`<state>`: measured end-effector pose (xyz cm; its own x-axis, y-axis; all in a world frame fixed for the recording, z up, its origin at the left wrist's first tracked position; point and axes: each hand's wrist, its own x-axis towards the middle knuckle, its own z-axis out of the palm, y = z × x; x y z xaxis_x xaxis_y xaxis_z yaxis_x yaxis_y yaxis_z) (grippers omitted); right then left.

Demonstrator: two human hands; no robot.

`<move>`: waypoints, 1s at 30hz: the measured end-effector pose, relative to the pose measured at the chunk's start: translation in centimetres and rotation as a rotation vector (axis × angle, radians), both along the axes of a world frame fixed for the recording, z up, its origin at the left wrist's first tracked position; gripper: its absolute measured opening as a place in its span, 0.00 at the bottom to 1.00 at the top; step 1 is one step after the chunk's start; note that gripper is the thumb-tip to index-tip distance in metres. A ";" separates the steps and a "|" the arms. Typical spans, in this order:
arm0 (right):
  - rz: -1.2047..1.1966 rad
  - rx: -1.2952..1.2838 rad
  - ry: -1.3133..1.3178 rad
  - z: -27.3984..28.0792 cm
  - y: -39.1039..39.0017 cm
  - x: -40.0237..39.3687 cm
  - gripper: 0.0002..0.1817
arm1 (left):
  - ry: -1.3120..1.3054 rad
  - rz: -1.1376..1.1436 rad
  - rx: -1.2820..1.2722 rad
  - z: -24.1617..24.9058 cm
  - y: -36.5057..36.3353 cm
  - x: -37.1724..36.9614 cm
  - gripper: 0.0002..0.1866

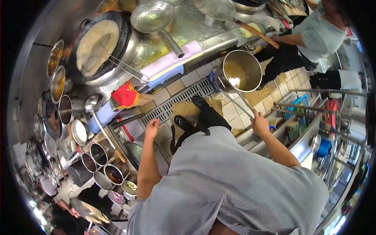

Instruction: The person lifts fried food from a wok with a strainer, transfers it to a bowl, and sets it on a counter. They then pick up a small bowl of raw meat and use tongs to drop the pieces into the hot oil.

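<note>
My right hand (260, 123) is closed around the long metal handle of a deep steel pot (254, 58). A shallow layer of yellowish liquid shows inside the pot, which is out over the tiled floor beside the stove. My left hand (152, 127) is raised on the other side of my body, empty, its fingers loosely apart. Closest to it is a red and yellow bag (125, 95) at the counter edge. Beyond that, a wok (122, 51) holds pale, foamy liquid, with a wire strainer (102, 55) resting across it.
A perforated ladle (152, 16) lies on the steel stove top. Folded cloths (172, 58) line its edge. At left stand several sauce pots (113, 174) and a long ladle (102, 127). A co-worker (319, 33) stands at upper right. Metal shelving (305, 137) is close on my right.
</note>
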<state>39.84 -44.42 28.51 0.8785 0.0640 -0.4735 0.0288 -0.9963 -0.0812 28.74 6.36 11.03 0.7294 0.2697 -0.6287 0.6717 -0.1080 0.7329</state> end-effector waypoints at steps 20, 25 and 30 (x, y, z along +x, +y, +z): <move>0.165 0.594 -0.172 -9.1 25.7 15.9 0.18 | 0.158 0.074 0.093 -0.7 -1.9 -15.7 0.14; 0.597 0.614 0.056 -14.5 28.7 3.6 0.18 | 0.383 -0.227 0.426 3.6 -3.7 -16.3 0.16; 0.890 0.363 0.340 -15.7 23.1 -0.7 0.16 | 0.348 -0.158 0.529 -0.7 -1.5 -15.0 0.18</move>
<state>39.11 -21.34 12.79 0.2646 0.8179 -0.5110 0.6666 -0.5380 -0.5160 13.78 4.85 10.34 0.5636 0.5138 -0.6468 0.8065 -0.5118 0.2961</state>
